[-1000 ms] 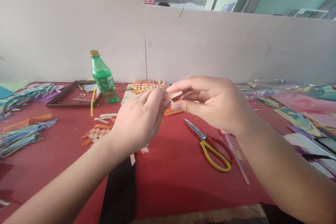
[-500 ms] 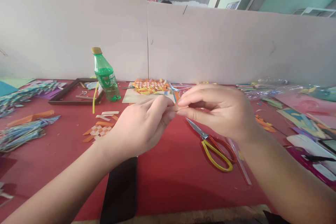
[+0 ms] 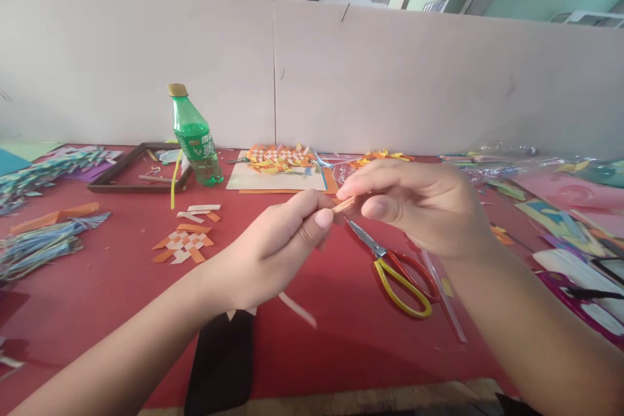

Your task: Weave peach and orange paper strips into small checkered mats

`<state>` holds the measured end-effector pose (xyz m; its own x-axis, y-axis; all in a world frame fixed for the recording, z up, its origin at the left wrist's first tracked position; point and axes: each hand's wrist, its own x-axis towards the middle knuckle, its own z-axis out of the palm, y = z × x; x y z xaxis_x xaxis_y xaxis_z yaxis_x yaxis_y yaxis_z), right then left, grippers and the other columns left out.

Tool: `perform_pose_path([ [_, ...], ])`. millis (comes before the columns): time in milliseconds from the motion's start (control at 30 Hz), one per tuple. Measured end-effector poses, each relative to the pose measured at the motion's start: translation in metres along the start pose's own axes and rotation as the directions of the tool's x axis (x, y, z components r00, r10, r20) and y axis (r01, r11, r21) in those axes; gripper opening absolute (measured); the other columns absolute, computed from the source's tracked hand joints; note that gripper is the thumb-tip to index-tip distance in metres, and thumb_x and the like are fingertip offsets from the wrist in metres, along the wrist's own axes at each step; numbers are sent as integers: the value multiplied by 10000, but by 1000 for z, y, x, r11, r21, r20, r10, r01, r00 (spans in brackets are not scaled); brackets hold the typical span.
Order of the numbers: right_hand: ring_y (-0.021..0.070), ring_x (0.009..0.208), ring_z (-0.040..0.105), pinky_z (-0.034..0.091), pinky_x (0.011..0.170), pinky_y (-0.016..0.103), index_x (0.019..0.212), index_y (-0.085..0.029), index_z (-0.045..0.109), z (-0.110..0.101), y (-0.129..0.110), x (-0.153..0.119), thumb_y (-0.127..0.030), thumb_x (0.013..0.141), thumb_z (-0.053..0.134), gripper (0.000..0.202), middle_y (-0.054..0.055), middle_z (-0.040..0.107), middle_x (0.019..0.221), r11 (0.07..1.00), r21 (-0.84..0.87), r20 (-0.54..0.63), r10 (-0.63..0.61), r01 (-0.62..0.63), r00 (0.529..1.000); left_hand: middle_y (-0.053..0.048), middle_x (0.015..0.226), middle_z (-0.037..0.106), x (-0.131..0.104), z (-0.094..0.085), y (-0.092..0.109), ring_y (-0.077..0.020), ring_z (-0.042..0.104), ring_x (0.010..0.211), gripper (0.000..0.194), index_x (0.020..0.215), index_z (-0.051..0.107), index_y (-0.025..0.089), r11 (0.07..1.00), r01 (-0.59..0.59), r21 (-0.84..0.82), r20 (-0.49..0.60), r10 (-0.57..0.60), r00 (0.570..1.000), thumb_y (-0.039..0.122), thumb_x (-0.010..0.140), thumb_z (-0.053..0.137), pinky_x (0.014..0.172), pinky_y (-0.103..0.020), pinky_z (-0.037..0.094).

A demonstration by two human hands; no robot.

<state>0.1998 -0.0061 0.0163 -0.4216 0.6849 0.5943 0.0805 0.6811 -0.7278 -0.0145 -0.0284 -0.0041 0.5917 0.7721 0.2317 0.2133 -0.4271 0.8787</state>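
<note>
My left hand [image 3: 280, 250] pinches a small, tan-orange bundle of thin paper strips [image 3: 344, 205] between thumb and forefinger, seen edge-on. Over the bundle's far end bend the fingertips of my right hand [image 3: 419, 201], its thumb held a little apart from them. A pale paper strip [image 3: 298, 311] sticks out below my left hand, and white pointed paper ends show beneath the wrist; whether they join the bundle is hidden. Scissors [image 3: 397, 273] with one yellow and one red handle lie under my right hand. Left of my hands rests an orange-and-white woven paper piece [image 3: 184, 244].
A green bottle [image 3: 195, 143] stands beside a dark frame [image 3: 110, 187]. A black phone-like slab [image 3: 221, 364] lies near the front edge. Woven paper [image 3: 277, 157] sits on a cream sheet [image 3: 244, 180]. Blue strips [image 3: 43, 244] lie left, a clear plastic strip [image 3: 446, 302] right.
My left hand has turned and dropped slightly, bringing the strip bundle into view. The right thumb has moved away from its fingers. A pale strip now shows below the left hand.
</note>
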Motion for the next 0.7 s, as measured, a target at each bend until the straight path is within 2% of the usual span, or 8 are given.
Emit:
perform_pose_path([
  [133, 140, 814, 725, 610, 738, 275, 918, -304, 794, 4, -1, -3, -156, 794, 804, 193, -19, 778, 865, 1000, 23, -70, -8, 10, 997, 10, 808, 515, -1, 1, 5, -126, 407, 679, 318, 913, 575, 222, 967, 100, -235, 26, -97, 995, 433, 1048, 380, 622, -279, 359],
  [200, 142, 794, 732, 616, 728, 286, 966, -307, 788, 7, -4, -6, -135, 796, 797, 241, -23, 781, 863, 995, 98, -72, -5, 12, 997, 10, 765, 528, -5, 6, 12, -121, 367, 612, 310, 903, 608, 229, 898, 165, -409, 38, -164, 986, 443, 1032, 425, 553, -277, 317],
  [267, 137, 693, 730, 615, 639, 284, 1021, -308, 772, 9, -9, -11, -190, 815, 791, 238, -26, 775, 848, 977, 214, -29, 18, -12, 999, 14, 687, 519, -13, 13, 24, -111, 325, 536, 318, 894, 634, 239, 743, 251, -621, 88, -252, 964, 477, 1009, 457, 478, -267, 254],
  [367, 107, 525, 686, 572, 512, 236, 1066, -316, 736, 11, -21, -16, -372, 834, 773, 242, -42, 739, 750, 942, 311, 37, 121, -127, 992, 19, 599, 486, -24, 22, 43, -91, 274, 454, 345, 911, 656, 250, 411, 434, -802, 336, -291, 896, 565, 945, 518, 407, -248, 149],
  [467, 120, 567, 696, 575, 519, 238, 1068, -290, 720, 15, -25, -15, -356, 864, 741, 216, -24, 723, 743, 907, 371, 53, 191, -197, 980, 23, 597, 455, -24, 24, 48, -66, 201, 456, 309, 835, 661, 211, 252, 418, -872, 332, -323, 886, 490, 934, 573, 385, -206, 110],
  [567, 123, 670, 701, 592, 604, 260, 1026, -219, 713, 23, -6, -14, -210, 896, 684, 134, -8, 717, 761, 879, 413, 30, 249, -238, 968, 36, 633, 430, -13, 22, 28, -37, 230, 449, 286, 804, 660, 171, 69, 423, -903, 365, -393, 844, 390, 955, 557, 368, -142, 157],
  [600, 112, 672, 688, 580, 620, 253, 1017, -203, 706, 28, 6, -16, -187, 902, 667, 123, -12, 706, 740, 861, 414, 8, 323, -297, 946, 41, 648, 432, -8, 23, 17, -29, 245, 444, 275, 823, 659, 163, 31, 425, -905, 374, -421, 826, 378, 959, 553, 365, -132, 166],
  [700, 103, 626, 654, 555, 615, 253, 987, -167, 687, 44, 49, -29, -250, 859, 710, 154, -19, 672, 696, 813, 377, -38, 491, -443, 870, 53, 659, 433, 2, 29, -26, -15, 300, 435, 211, 846, 635, 139, 13, 426, -905, 360, -509, 781, 311, 948, 568, 361, -107, 204],
])
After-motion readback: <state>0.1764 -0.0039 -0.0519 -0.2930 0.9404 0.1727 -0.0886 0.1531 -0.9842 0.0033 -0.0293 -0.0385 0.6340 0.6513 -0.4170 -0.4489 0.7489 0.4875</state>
